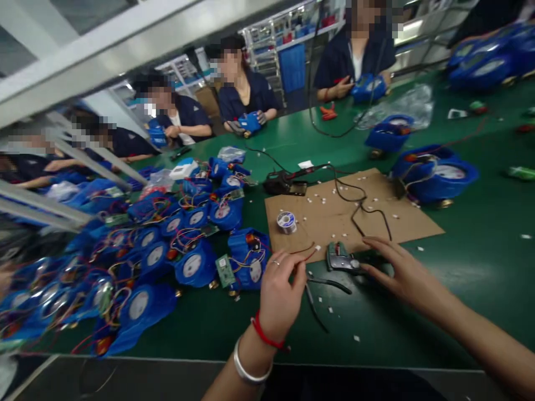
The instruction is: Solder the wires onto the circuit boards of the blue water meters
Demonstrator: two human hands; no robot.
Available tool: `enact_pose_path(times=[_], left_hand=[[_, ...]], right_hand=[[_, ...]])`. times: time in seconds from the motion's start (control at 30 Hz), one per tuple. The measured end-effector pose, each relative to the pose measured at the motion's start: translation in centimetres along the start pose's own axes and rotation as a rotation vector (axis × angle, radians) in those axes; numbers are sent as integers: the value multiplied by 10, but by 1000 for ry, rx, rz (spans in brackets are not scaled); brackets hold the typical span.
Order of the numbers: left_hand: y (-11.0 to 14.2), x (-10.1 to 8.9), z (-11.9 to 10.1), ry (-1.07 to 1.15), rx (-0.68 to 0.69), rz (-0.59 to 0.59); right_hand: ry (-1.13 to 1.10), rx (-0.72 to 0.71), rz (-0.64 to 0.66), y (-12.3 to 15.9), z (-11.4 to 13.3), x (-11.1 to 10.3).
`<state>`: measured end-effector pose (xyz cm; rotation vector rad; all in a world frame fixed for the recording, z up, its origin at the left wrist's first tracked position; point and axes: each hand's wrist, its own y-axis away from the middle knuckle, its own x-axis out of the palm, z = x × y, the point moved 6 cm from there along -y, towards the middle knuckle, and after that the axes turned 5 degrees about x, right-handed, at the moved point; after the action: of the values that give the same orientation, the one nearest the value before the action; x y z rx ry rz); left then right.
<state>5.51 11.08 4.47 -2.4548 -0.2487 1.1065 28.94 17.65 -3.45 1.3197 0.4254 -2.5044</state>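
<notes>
My left hand [282, 289] is closed in a pinch, with thin wires [310, 256], one reddish and one dark, sticking out past the fingertips. My right hand [401, 273] has thumb and forefinger spread around the handle end of a wire stripper [343, 259], which lies at the cardboard's front edge. Whether the fingers touch the handles is hard to see. Between the hands lie small pliers or cutters with dark handles [330, 284], their head partly hidden by my left hand. Just left of that hand sits a blue meter housing [251, 253] with a green circuit board [225, 271] wired to it.
Many blue meters [194, 264] crowd the left side. A cardboard sheet [334, 211] bears a solder spool [286, 221], a cable and white scraps. Behind is a soldering iron [303, 174]. More blue meters [434, 172] stand right. Several people work across the green table [284, 139].
</notes>
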Motion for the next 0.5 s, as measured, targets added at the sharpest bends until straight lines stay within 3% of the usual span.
enact_pose_path(times=[0.1,0.23,0.37,0.5], left_hand=[[-1,6,-1,-4,-13,-1],[-3,6,3,5,-100,15],[-4,3,8,74,-187,12],[-4,2,12,133,-243,0]], right_hand=[[218,-104,-2,23,-21,15],[281,-155,0,31,-33,27],[195,-134,-7,20,-25,11],[16,26,-24,19,-12,-19]])
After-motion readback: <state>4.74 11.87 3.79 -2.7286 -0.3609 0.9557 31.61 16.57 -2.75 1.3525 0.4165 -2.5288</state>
